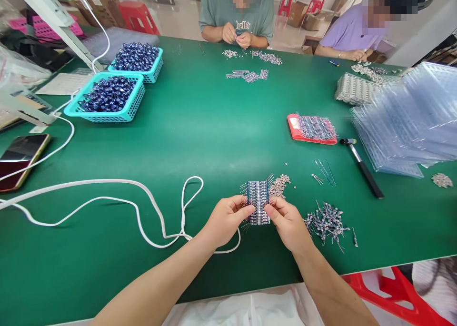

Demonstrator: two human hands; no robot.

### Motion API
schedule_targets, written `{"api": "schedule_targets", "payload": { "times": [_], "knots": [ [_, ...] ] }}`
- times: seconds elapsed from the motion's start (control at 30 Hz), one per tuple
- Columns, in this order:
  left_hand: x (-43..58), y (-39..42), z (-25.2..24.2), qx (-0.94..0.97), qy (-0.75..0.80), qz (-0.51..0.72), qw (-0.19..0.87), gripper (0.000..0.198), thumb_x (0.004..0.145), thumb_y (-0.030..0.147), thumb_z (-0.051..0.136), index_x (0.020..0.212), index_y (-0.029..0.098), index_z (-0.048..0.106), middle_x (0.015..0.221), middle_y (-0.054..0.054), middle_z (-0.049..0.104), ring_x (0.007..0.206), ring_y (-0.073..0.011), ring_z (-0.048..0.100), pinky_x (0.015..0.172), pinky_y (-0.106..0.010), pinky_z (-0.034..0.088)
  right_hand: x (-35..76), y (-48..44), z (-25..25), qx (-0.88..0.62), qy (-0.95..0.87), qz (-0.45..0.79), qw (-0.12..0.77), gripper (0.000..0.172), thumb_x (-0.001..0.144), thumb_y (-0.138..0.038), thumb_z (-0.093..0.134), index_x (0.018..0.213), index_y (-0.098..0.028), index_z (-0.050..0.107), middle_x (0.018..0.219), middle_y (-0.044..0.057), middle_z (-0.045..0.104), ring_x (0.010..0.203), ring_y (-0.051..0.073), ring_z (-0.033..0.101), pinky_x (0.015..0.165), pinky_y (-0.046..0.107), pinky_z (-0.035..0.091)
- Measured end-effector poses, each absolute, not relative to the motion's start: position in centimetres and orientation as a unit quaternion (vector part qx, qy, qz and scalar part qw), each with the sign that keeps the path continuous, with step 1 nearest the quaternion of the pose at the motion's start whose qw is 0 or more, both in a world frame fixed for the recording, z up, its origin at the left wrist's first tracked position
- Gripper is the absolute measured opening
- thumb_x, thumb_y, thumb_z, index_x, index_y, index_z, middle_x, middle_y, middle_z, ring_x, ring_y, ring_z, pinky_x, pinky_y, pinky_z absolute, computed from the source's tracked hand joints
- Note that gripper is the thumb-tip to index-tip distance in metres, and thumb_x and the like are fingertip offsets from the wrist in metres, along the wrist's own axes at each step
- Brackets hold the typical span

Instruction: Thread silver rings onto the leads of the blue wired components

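Grip: left hand [224,219] and right hand [288,222] pinch the board panel [258,192], likely steadying it; the next move needs even pressure.

Fingers [245,212] hide parts of the wired panel [257,196]; toward nine o'clock, the frame edge cuts off the phone [26,149].

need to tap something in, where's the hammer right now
In the head view, the hammer lies on the right, just left of the clear plastic trays, its head near the red pad.
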State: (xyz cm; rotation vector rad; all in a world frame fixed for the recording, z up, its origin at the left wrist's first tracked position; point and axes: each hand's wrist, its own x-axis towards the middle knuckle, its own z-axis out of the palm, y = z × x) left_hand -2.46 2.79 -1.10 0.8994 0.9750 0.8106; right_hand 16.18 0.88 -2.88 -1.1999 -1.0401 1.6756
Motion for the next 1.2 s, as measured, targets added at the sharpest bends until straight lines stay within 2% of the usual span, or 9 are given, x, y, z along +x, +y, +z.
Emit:
{"api": "schedule_targets", "payload": {
  "times": [0.13, 0.33, 0.47, 0.63, 0.8, 1.0, 1.2],
  "knots": [
    [-2.3, 2.8, -0.9, 0.395, 0.436, 0.369, 0.720, 0.019, 0.079, 0.031, 0.075, 0.077, 0.012, 0.071, 0.072, -0.001, 0.067, 0.069, -0.0138, 0.057, 0.067, -0.025, 0.047, 16.3, 0.9, -3.4, -0.462, -0.386, 0.684, 0.412, 0.024, 0.086, -0.044, 0.070, 0.099, -0.024, 0.070, 0.086, 0.002, 0.067, 0.080, 0.018, 0.058, 0.077, 0.031, 0.048],
    [-2.2, 2.5, -1.3, 0.350, 0.409, 0.377, 0.754, 0.023, 0.077, 0.033, 0.079, 0.087, 0.012, 0.074, 0.079, -0.004, 0.071, 0.075, -0.0155, 0.062, 0.073, -0.027, 0.051, 15.8, 1.0, -2.9, -0.462, -0.339, 0.710, 0.410, 0.025, 0.083, -0.045, 0.073, 0.094, -0.022, 0.070, 0.074, -0.001, 0.062, 0.061, 0.012, 0.050, 0.059, 0.026, 0.043],
    [-2.3, 2.6, -1.9, 0.334, 0.390, 0.376, 0.771, 0.027, 0.078, 0.034, 0.079, 0.092, 0.012, 0.073, 0.084, -0.005, 0.071, 0.076, -0.0159, 0.063, 0.075, -0.029, 0.051, 15.7, 1.1, -2.6, -0.454, -0.332, 0.708, 0.428, 0.022, 0.084, -0.043, 0.073, 0.089, -0.021, 0.068, 0.074, -0.001, 0.060, 0.063, 0.011, 0.052, 0.059, 0.024, 0.044],
    [-2.5, 3.1, -2.0, 0.342, 0.421, 0.382, 0.748, 0.029, 0.077, 0.038, 0.077, 0.087, 0.013, 0.068, 0.080, -0.003, 0.066, 0.073, -0.0137, 0.060, 0.072, -0.027, 0.049, 17.0, 1.6, -2.9, -0.522, -0.358, 0.606, 0.482, 0.026, 0.083, -0.045, 0.073, 0.091, -0.021, 0.066, 0.076, -0.001, 0.060, 0.067, 0.012, 0.054, 0.062, 0.024, 0.047],
    [-1.6, 2.5, -2.3, 0.390, 0.430, 0.345, 0.738, 0.031, 0.074, 0.040, 0.075, 0.083, 0.013, 0.065, 0.078, -0.002, 0.065, 0.071, -0.0141, 0.060, 0.069, -0.028, 0.049, 17.8, 2.2, -2.8, -0.600, -0.445, 0.483, 0.457, 0.033, 0.083, -0.052, 0.070, 0.093, -0.020, 0.066, 0.079, 0.000, 0.061, 0.067, 0.013, 0.055, 0.061, 0.025, 0.048],
    [-1.0, 1.8, -3.0, 0.476, 0.456, 0.266, 0.703, 0.028, 0.068, 0.040, 0.077, 0.070, 0.015, 0.064, 0.066, -0.002, 0.065, 0.064, -0.0189, 0.060, 0.061, -0.030, 0.046, 17.5, 2.1, -1.6, -0.615, -0.481, 0.436, 0.448, 0.037, 0.082, -0.056, 0.068, 0.084, -0.020, 0.063, 0.072, -0.001, 0.057, 0.063, 0.013, 0.050, 0.058, 0.025, 0.044],
    [-4.8, 1.5, -2.6, 0.523, 0.512, 0.228, 0.643, 0.028, 0.070, 0.044, 0.073, 0.073, 0.016, 0.066, 0.069, -0.003, 0.068, 0.067, -0.0215, 0.062, 0.061, -0.030, 0.046, 17.6, 1.1, -1.0, -0.602, -0.500, 0.423, 0.456, 0.034, 0.083, -0.054, 0.068, 0.085, -0.020, 0.065, 0.077, 0.000, 0.060, 0.068, 0.014, 0.052, 0.063, 0.025, 0.046]
  ]
}}
